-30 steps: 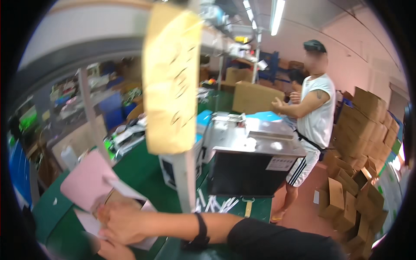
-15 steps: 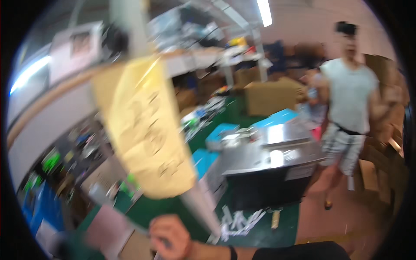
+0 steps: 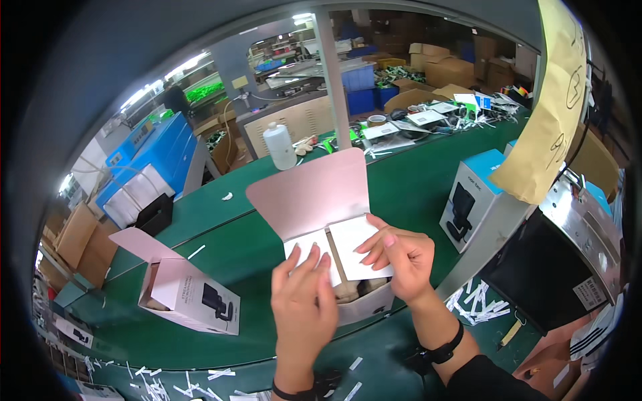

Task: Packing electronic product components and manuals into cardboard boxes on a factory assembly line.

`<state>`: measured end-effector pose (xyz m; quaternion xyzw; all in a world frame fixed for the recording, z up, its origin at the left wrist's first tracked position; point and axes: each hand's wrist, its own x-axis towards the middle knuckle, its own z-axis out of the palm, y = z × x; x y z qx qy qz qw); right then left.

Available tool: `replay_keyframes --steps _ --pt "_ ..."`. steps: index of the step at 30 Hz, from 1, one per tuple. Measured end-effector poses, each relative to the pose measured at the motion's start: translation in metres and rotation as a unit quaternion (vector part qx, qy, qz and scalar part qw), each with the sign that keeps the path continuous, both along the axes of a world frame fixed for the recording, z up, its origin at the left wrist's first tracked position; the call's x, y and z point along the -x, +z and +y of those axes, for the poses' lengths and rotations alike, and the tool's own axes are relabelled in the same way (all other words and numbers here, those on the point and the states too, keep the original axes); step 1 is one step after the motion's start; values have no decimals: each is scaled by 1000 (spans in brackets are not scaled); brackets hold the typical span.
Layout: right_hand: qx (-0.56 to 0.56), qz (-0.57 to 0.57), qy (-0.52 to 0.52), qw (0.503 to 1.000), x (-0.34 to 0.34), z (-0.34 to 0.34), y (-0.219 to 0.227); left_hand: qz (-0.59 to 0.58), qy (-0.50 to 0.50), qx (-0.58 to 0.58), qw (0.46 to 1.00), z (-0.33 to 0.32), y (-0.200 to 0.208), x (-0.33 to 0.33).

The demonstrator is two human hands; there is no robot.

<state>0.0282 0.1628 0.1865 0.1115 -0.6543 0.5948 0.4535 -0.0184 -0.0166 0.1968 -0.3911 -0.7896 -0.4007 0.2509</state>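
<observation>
An open white carton (image 3: 364, 309) stands in front of me, its pinkish lid (image 3: 311, 190) raised at the back. Two white panels (image 3: 352, 257) lie across its mouth with a narrow gap between them; whether they are flaps or cards I cannot tell. Brown packing shows beneath. My left hand (image 3: 302, 304) rests its outstretched fingers on the left panel. Over the right panel is my right hand (image 3: 404, 260), its fingers apart and bent, the tips touching the panel and its back edge. Neither hand visibly grips anything.
Left of me stands another open carton (image 3: 200, 301) with a device picture. A blue-topped carton (image 3: 468, 194) is at the right, near a post with a yellow paper (image 3: 552, 120). A white bottle (image 3: 279, 146) stands behind. Paper strips (image 3: 478, 304) lie beside a black-fronted metal machine (image 3: 535, 267).
The view has swung from the machine and a standing person to the bench with the open carton. One raised hand showed before; now both hands are on the carton's white panels.
</observation>
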Motion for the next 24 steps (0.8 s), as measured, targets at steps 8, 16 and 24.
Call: replay_keyframes --steps 8,16,24 --pt "-72 -124 -40 989 -17 16 15 -85 -49 -40 994 2 -4 20" --pt "-98 -235 -63 965 -29 18 30 -67 -33 -75 994 13 -12 23" --pt "-34 -245 -21 969 -22 29 12 -84 -197 -250 944 23 -27 22"
